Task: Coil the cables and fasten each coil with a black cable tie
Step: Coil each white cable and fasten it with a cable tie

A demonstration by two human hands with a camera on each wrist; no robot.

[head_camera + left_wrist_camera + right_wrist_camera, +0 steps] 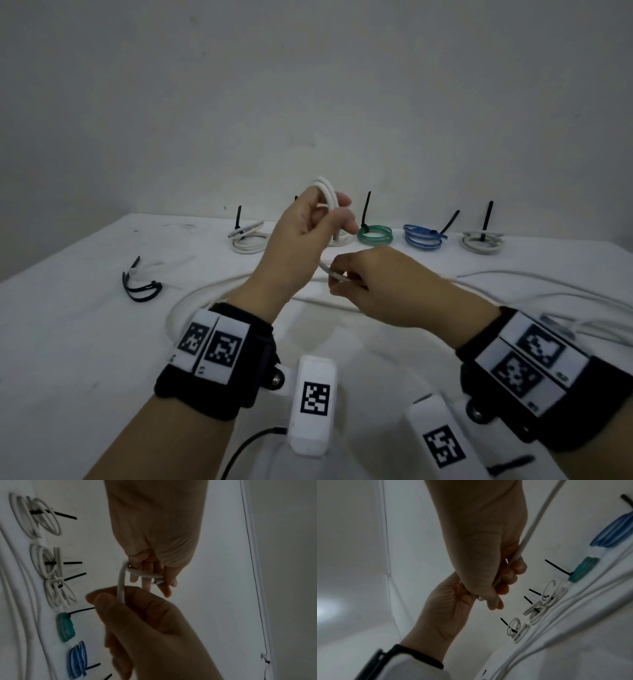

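Observation:
My left hand (337, 216) is raised above the table and grips a small coil of white cable (325, 192). In the left wrist view the loops (145, 574) lie wound round the fingers of that hand (154, 580). Just below, my right hand (339, 277) pinches the same cable's running strand (334, 272) between thumb and fingers. The strand (121, 585) runs straight from the coil into the right hand (109, 599). In the right wrist view the cable (536, 520) passes along the right hand (505, 582), with the left hand (453, 601) behind it.
The uncoiled length of cable (191, 298) curves over the white table (68, 342) and trails off right. Along the back stand tied coils: white (248, 240), green (374, 236), blue (423, 238), grey-white (483, 241). Spare black cable ties (140, 284) lie at the left.

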